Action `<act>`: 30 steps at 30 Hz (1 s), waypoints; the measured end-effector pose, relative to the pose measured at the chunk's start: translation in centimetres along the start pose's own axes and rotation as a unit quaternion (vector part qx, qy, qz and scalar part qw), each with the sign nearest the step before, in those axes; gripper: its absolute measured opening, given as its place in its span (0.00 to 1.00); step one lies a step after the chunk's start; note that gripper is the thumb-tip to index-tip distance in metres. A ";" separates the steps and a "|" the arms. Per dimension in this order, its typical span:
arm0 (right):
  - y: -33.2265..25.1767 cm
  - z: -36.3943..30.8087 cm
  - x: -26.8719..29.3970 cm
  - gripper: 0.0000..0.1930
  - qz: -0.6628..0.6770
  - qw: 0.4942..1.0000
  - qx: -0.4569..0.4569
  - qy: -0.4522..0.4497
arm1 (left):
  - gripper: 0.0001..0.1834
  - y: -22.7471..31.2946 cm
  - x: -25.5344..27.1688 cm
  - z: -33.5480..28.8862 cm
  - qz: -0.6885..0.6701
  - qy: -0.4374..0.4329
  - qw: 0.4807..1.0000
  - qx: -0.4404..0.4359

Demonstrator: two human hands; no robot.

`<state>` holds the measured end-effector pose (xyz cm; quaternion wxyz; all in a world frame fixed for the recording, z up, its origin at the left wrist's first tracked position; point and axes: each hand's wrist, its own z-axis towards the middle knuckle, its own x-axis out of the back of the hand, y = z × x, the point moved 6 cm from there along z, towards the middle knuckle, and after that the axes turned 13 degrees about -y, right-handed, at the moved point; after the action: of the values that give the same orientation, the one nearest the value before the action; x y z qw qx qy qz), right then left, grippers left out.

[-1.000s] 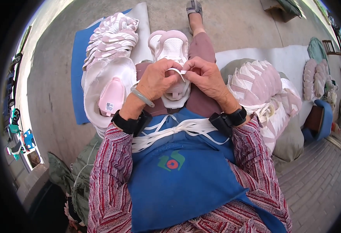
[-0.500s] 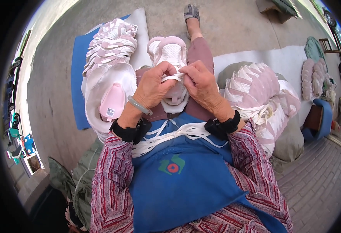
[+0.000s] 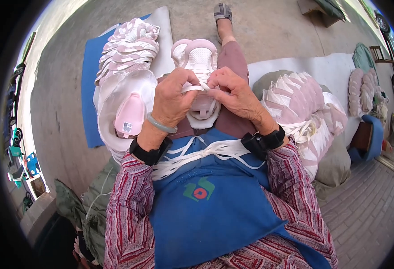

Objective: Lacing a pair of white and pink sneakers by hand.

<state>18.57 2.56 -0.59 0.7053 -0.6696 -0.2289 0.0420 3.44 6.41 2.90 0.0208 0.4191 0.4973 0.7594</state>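
Lace (image 3: pixel 191 88) sits over the shoe (image 3: pixel 200 60), and I see it pinched by the left hand (image 3: pixel 174 98) and right hand (image 3: pixel 234 95). Uppers (image 3: pixel 292 96) are heaped right of the shoe.

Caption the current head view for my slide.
Left hand and right hand pinch a white lace over a pink-and-white shoe upper.

A head-worn fisheye looks steeply down over the blue apron (image 3: pixel 215 219). It faces the left hand (image 3: pixel 172 96) and right hand (image 3: pixel 235 95) from near.
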 end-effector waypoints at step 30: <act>-0.2 -3.2 -0.7 0.10 -0.219 0.971 -0.054 0.078 | 0.08 -1.3 9.4 -10.0 0.163 0.044 0.977 0.131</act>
<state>19.11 -0.69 -0.53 0.6762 -0.6413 -0.3161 -0.1779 -9.77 3.91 6.15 -0.1804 0.4600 0.5178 0.6983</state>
